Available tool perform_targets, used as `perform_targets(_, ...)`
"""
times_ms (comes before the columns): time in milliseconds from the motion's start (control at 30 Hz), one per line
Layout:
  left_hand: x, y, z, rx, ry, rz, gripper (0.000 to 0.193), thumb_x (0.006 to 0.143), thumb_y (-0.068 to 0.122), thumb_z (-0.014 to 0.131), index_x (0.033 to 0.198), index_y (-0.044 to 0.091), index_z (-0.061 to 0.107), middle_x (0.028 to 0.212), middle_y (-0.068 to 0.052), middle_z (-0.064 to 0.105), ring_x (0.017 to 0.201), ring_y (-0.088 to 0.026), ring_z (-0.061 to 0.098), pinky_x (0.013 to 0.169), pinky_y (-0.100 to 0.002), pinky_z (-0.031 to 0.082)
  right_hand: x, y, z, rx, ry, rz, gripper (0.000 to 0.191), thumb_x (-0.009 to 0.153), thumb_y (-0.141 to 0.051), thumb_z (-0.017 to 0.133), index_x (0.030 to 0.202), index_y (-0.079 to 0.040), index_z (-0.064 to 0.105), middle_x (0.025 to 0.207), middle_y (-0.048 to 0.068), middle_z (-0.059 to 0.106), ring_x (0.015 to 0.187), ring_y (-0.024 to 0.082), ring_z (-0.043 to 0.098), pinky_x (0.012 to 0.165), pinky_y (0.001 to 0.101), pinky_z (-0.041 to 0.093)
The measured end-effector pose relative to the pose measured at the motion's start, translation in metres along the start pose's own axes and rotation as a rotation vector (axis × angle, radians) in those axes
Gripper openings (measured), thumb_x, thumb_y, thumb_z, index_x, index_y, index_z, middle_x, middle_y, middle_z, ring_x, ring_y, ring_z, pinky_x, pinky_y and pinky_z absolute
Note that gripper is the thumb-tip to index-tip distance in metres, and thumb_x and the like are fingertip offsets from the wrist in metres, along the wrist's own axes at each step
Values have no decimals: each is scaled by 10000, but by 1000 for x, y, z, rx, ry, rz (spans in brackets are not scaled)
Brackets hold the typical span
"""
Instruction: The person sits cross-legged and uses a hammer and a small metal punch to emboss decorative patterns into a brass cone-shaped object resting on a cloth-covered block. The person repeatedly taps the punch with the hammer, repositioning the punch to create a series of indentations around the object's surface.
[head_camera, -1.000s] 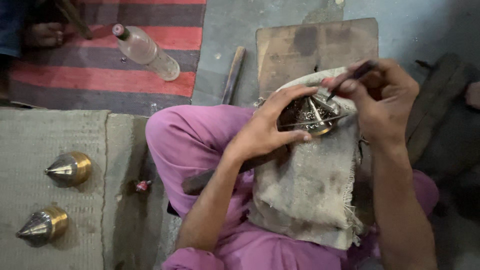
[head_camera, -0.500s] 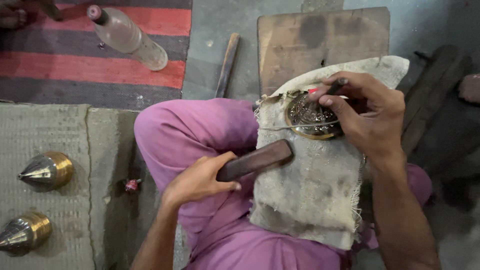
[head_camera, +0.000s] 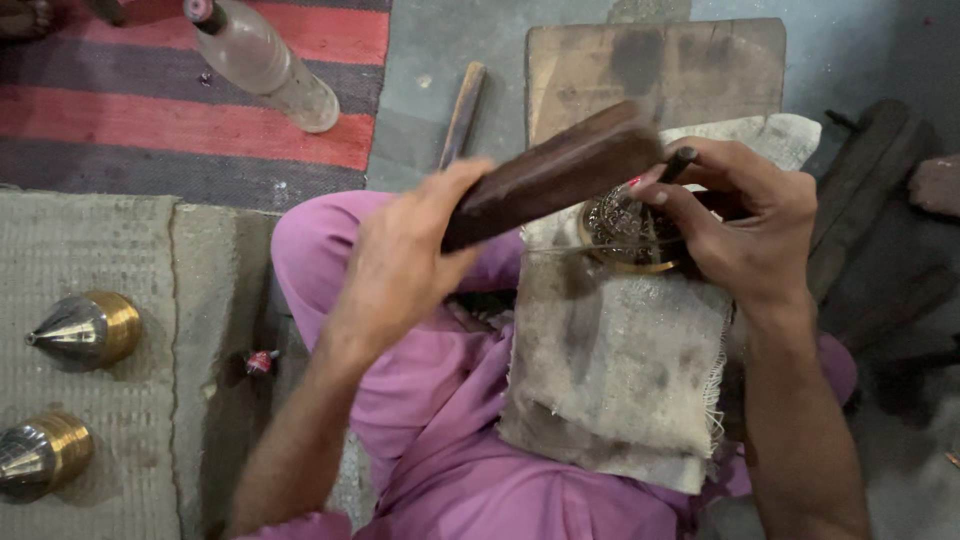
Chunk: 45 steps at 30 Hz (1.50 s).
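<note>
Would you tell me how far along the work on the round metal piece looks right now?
Done: two cone-shaped metal pieces sit aside on the mat. In hand: the left hand raises a wooden block over the thin tool that the right hand sets on the round patterned piece. What remains cannot be judged.

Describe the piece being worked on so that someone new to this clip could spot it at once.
Start at the dirty beige cloth over the pink-trousered lap. At its top edge, under the right hand, lies a round brass piece with dark engraved patterning. Unlike the two pointed brass cones on the mat, it is flat and ornate.
</note>
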<state>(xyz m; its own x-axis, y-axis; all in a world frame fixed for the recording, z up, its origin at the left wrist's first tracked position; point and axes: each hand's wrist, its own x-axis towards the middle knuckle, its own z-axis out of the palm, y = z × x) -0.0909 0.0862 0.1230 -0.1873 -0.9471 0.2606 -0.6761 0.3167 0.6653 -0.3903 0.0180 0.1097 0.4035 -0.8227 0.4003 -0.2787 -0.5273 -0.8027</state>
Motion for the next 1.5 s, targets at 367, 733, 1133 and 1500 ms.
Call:
perform_targets(367, 43, 14, -10, 273, 77, 229, 659, 937, 55, 773, 1511, 183, 477, 1072, -118, 691, 983, -328, 709, 876, -485, 530, -4, 3, -3, -41, -6, 28, 177, 1048, 29, 773, 1200, 31, 682, 1047, 127, 771, 989, 190, 785, 864, 259, 677)
perform_targets(733, 52, 22, -14, 548, 166, 287, 589, 943, 33, 703, 1468, 220, 513, 1132, -126, 681, 1006, -307, 690, 941, -479, 516, -2, 7, -7, 15, -20, 16, 245, 1045, 51, 738, 1281, 43, 675, 1036, 148, 768, 967, 204, 784, 854, 277, 677)
perform_targets(1133, 56, 11, -11, 610, 81, 256, 542, 1021, -4, 695, 1491, 217, 541, 980, -88, 620, 940, -292, 667, 923, -484, 516, -1, 7, -8, -68, -30, 39, 256, 984, 64, 756, 1231, 70, 691, 1020, 160, 765, 927, 215, 778, 810, 285, 658)
perform_targets(1500, 37, 12, -9, 21, -7, 138, 571, 871, 12, 749, 1372, 113, 492, 1163, -203, 695, 1063, -407, 703, 840, -471, 567, -6, 25, -16, 270, -23, 106, 180, 1094, 70, 689, 1267, 51, 644, 1014, 151, 760, 972, 188, 769, 905, 279, 665)
